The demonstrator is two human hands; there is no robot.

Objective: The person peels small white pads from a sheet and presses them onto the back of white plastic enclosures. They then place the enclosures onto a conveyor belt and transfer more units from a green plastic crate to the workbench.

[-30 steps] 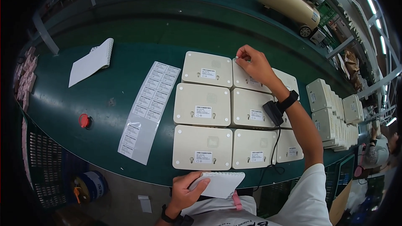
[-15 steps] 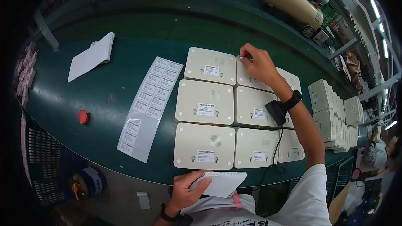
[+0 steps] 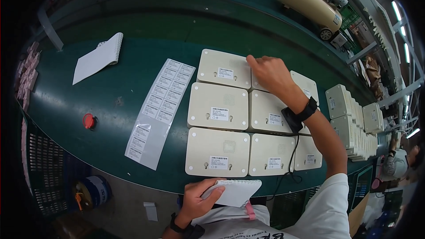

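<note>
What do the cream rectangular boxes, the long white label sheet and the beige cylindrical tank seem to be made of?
The cream rectangular boxes look like matte moulded plastic: smooth faces, rounded corners. The long white label sheet looks like paper or film on glossy backing; its bare part shines. The beige cylindrical tank is probably painted metal, given its smooth sheen.

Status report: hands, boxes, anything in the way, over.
Left hand gripping white notepad. Right hand over far-row middle box. Black cord draped across near boxes.

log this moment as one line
left hand: holds folded white sheet; right hand: over far-row middle beige case; label sheet: on green bench
</note>
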